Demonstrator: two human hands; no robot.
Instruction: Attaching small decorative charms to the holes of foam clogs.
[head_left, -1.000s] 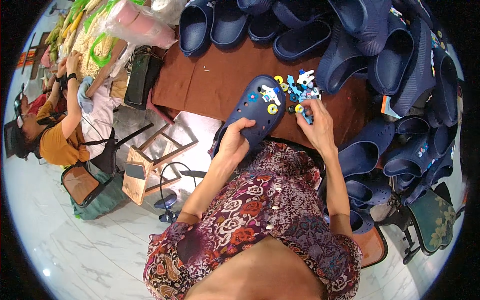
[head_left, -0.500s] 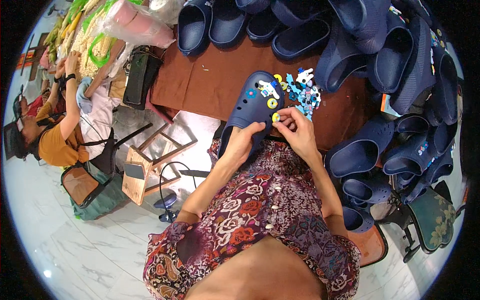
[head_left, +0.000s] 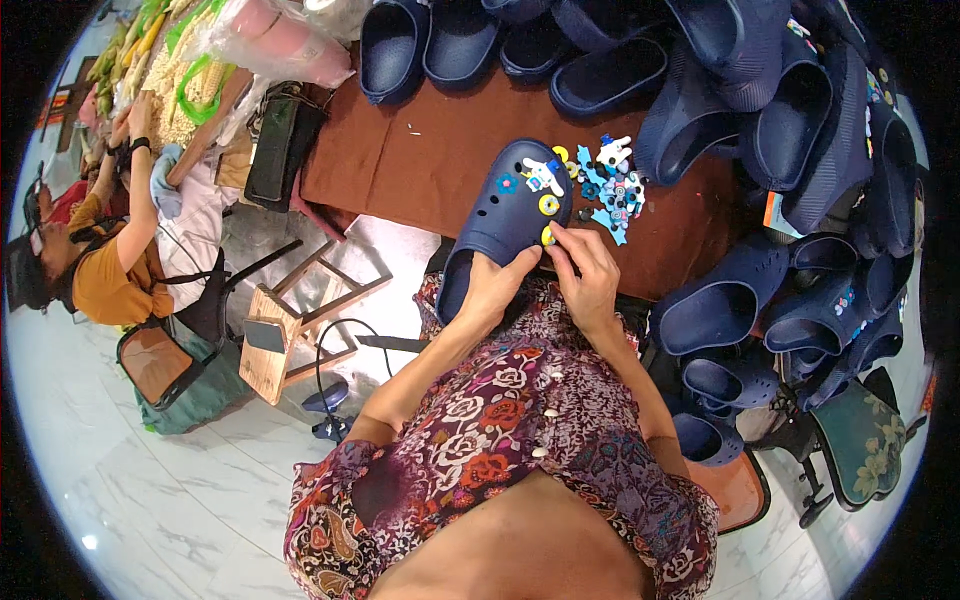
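Observation:
A navy blue clog point(head_left: 488, 232) with holes in its upper rests toe-away at the near edge of the brown-covered table. My left hand point(head_left: 494, 286) grips it by the opening, with fingers inside the shoe and the thumb on top. Between the thumb and fingers of my right hand point(head_left: 590, 278), a small yellow shoe charm point(head_left: 547, 234) is pressed against the clog's right side. A white dog-like charm point(head_left: 543, 176), a blue flower charm point(head_left: 507, 184) and a round yellow charm point(head_left: 548, 205) sit on the upper. Loose charms point(head_left: 618, 192) lie heaped right of the toe.
Many navy clogs point(head_left: 715, 315) are piled along the table's back and right. A black case point(head_left: 280, 150) lies on the left, near a wooden stool point(head_left: 268, 345). Another person point(head_left: 125, 275) works at far left beside corn. A chair point(head_left: 860, 450) stands at right.
The yellow charm in my right hand has moved slightly left, onto the clog's side. My left hand's fingers have slid into the clog's opening, and its thumb has shifted right.

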